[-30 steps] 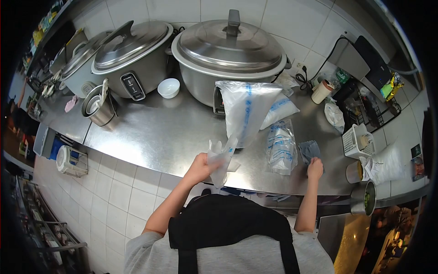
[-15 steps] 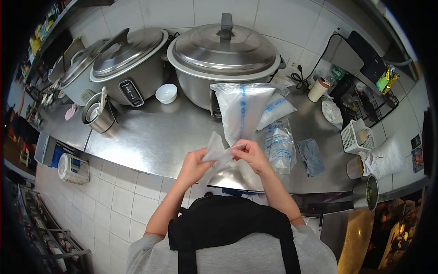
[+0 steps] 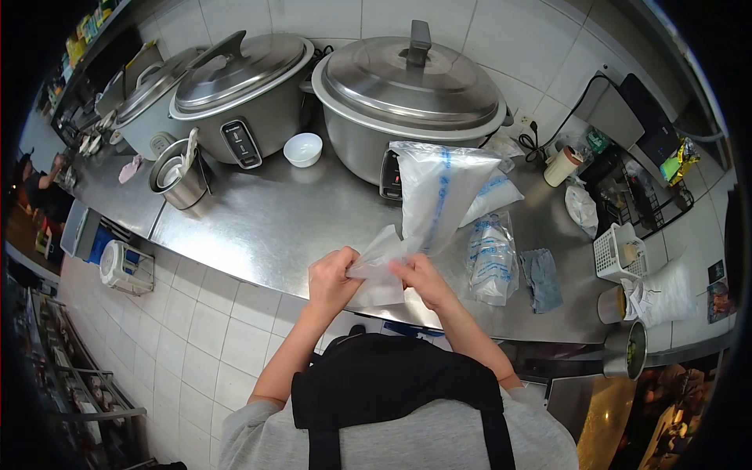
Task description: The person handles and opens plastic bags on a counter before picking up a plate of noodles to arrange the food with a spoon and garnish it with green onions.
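Right hand [image 3: 419, 278] has come off the rag at 3 o'clock, so both it and left hand [image 3: 329, 278] now pinch the thin plastic bag [image 3: 376, 262] over the worktop [image 3: 266, 227].

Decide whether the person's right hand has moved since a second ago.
Yes. The right hand left the grey cloth and moved left to the plastic bag.
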Action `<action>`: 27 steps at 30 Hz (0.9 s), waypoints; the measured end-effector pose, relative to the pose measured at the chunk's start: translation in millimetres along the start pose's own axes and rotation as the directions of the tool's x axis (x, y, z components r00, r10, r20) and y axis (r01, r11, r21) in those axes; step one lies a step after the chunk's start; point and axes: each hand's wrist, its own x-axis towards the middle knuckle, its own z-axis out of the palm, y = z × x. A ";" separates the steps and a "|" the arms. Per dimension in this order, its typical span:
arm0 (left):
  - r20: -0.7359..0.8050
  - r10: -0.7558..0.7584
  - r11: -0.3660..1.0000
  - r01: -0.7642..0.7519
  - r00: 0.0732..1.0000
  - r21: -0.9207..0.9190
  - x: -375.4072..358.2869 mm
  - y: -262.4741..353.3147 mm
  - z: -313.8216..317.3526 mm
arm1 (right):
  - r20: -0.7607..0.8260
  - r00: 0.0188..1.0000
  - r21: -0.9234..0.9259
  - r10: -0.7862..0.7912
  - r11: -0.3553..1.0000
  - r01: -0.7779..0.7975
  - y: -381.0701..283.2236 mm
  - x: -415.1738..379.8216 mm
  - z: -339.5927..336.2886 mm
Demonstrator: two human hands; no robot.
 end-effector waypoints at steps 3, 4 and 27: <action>0.035 -0.134 0.974 0.138 0.990 -0.178 0.1 -4.2 -0.4 | -0.021 0.998 0.067 -0.051 0.996 0.052 0.5 1.9 3.8; 0.027 -0.275 0.885 0.264 0.961 -0.384 0.9 -9.2 0.6 | -0.019 0.999 0.065 -0.051 0.996 0.052 -1.4 0.8 3.7; 0.404 0.485 0.870 -0.474 0.776 -0.135 52.2 42.7 -26.7 | 0.235 0.969 -0.228 0.077 0.973 -0.022 -44.3 -8.9 -19.1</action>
